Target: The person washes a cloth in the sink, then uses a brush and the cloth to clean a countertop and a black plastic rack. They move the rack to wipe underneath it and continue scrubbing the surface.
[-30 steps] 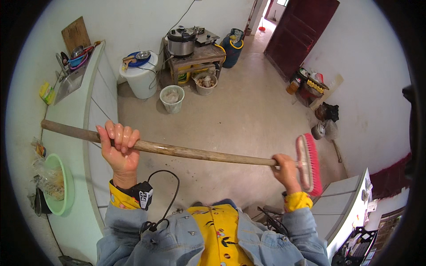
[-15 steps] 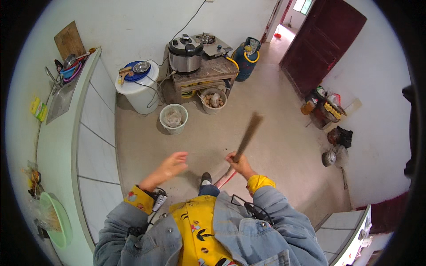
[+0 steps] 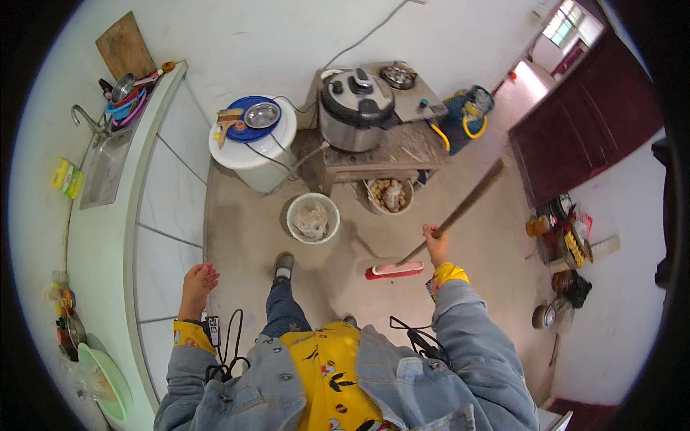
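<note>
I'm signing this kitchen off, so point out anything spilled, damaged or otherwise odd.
The wooden table looks oddest: its top is stained and grubby, with pale scraps lying right of the pressure cooker. I see no obvious spill or breakage; the broom in the right hand looks intact.

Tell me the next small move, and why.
Perhaps bring the left hand to the wooden broom handle: that hand looks empty, while the right hand alone grips the handle, and a second grip would likely steady the red-bristled head.
</note>
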A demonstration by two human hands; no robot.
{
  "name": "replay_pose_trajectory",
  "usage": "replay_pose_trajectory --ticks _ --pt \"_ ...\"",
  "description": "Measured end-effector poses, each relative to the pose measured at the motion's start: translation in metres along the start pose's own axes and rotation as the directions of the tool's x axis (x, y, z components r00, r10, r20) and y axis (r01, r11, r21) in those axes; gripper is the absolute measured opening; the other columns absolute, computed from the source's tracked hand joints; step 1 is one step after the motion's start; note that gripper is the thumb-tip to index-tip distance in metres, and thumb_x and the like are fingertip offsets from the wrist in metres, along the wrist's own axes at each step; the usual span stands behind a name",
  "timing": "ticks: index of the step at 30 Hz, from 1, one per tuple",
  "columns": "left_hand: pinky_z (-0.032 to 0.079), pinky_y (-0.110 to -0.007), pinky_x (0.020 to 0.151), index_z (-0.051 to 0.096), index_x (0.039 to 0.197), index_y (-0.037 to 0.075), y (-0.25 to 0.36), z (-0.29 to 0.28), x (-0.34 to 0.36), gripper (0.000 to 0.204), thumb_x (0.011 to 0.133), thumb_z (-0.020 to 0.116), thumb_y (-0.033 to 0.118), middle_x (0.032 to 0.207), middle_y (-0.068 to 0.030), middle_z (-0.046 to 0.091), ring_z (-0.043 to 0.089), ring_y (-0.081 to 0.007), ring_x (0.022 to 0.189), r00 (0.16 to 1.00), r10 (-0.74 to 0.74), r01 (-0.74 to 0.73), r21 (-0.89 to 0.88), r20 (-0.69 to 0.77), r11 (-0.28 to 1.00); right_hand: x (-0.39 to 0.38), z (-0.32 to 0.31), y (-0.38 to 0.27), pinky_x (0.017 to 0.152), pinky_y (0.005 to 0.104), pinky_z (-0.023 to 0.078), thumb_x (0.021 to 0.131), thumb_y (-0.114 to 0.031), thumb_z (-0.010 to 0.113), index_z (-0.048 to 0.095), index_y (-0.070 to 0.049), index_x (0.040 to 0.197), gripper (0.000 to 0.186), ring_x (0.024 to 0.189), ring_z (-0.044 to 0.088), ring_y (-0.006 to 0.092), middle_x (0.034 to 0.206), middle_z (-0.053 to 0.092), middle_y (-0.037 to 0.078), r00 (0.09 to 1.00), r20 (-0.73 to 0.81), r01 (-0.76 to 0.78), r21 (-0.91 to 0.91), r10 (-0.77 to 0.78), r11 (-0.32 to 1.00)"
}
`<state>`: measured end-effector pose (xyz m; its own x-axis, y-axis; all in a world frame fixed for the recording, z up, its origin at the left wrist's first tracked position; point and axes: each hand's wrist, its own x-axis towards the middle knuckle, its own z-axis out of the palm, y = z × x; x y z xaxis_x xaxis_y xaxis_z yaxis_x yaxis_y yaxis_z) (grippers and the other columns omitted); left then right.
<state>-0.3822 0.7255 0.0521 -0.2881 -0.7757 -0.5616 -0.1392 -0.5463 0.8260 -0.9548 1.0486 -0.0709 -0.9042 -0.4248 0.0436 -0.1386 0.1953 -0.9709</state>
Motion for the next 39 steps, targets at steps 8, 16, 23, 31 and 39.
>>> replay_pose_trajectory --ticks 8,16,23,31,39 --pt "0.050 -0.030 0.067 0.054 0.108 0.005 0.048 -0.029 0.296 0.028 0.087 0.059 0.023 0.088 -0.0056 0.058 0.060 -0.0179 0.081 0.996 -0.079 0.081 0.035 -0.046 0.996 0.152 0.119 -0.027 0.066 0.0272 0.042 0.080 -0.030 0.074 0.060 -0.006 0.083 0.027 0.069 0.050 0.0105 0.080 0.058 -0.001 0.885 -0.257 -0.431 -0.134 0.388 0.893" --pt "0.046 -0.041 0.084 0.051 0.113 -0.003 0.124 0.016 0.579 0.048 0.077 0.069 0.024 0.108 -0.0222 0.058 0.056 -0.0344 0.100 0.917 0.363 -0.088 0.802 -0.167 0.591 0.296 0.178 -0.011 0.064 0.0279 0.044 0.081 -0.030 0.072 0.058 -0.010 0.095 0.028 0.077 0.054 0.0143 0.085 0.056 0.000 0.798 -0.302 -0.590 -0.218 0.522 0.777" --pt "0.045 -0.045 0.089 0.046 0.118 -0.011 0.107 0.019 0.673 0.063 0.075 0.071 0.028 0.109 -0.0303 0.055 0.053 -0.0419 0.106 0.887 0.445 -0.058 0.929 -0.120 0.366 0.315 0.188 0.035 0.076 0.0299 0.047 0.087 -0.021 0.058 0.055 -0.003 0.121 0.038 0.090 0.058 0.0167 0.105 0.063 0.004 0.902 -0.183 -0.422 -0.179 0.391 0.889" --pt "0.050 -0.043 0.069 0.046 0.102 -0.005 0.090 0.012 0.701 0.032 0.089 0.056 0.022 0.092 -0.0238 0.059 0.060 -0.0400 0.086 0.925 0.376 -0.135 0.876 -0.056 0.463 0.265 0.192 0.024 0.081 0.0331 0.049 0.070 -0.017 0.080 0.047 -0.001 0.125 0.066 0.087 0.058 0.0187 0.096 0.061 0.010 0.842 -0.310 -0.540 -0.486 0.442 0.687" --pt "0.036 -0.026 0.046 0.047 0.116 0.013 0.135 -0.004 0.599 0.041 0.091 0.050 0.046 0.076 -0.0031 0.052 0.051 -0.0128 0.061 0.999 0.028 -0.039 0.289 0.041 0.957 0.112 0.196 0.008 0.059 0.0328 0.053 0.074 -0.015 0.075 0.047 -0.001 0.124 0.060 0.068 0.063 0.0214 0.103 0.059 0.015 0.805 -0.165 -0.593 -0.230 0.570 0.772"
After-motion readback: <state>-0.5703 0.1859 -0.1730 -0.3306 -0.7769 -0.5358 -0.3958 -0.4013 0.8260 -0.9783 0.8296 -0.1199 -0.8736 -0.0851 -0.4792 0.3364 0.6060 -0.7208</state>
